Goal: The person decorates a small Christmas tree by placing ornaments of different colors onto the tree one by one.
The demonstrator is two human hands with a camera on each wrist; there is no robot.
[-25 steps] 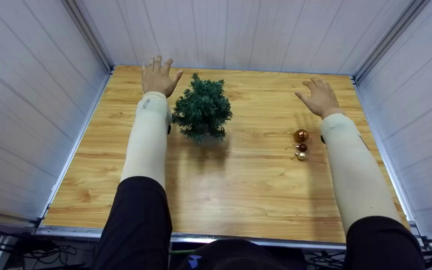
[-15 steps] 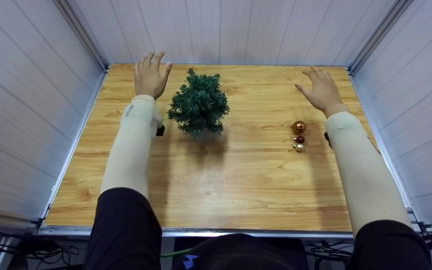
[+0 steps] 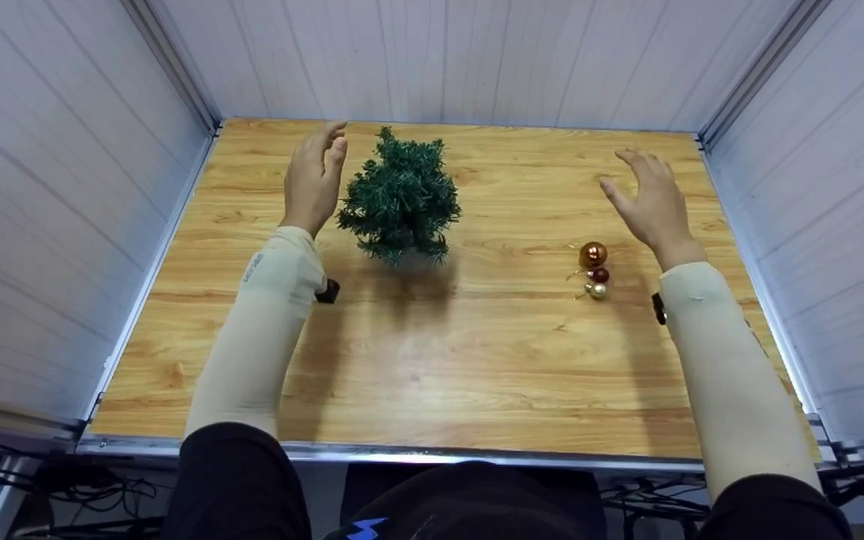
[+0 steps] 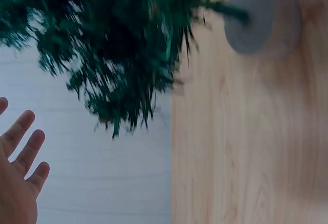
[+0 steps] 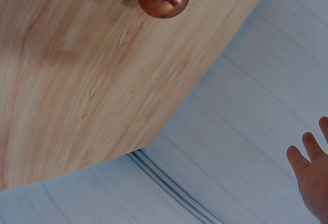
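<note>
A small green artificial Christmas tree (image 3: 404, 196) stands left of the table's middle; the left wrist view shows its round grey base (image 4: 251, 16). Just left of the tree my left hand (image 3: 312, 180) hovers with fingers loosely extended, holding nothing. At the right, my right hand (image 3: 651, 199) is raised over the table, its fingers relaxed and thumb apart. Nearer me than that hand lie three ornaments in a column: a shiny copper bauble (image 3: 593, 254), a smaller dark red bauble (image 3: 600, 275) and a small pale gold bauble (image 3: 598, 291), each with a gold hanging loop toward the left.
The wood-grain table (image 3: 432, 375) is walled by white panels at the back (image 3: 432, 60), left and right. A metal edge (image 3: 432, 454) runs along its front. Dark cables (image 3: 102, 480) hang below at the front left. A black wrist camera (image 3: 328, 291) juts from the left sleeve.
Both hands have drawn back toward me, and the left hand has turned, its thumb and fingers now closer together. The tree and baubles stay in place on the table; the head view has shifted slightly.
</note>
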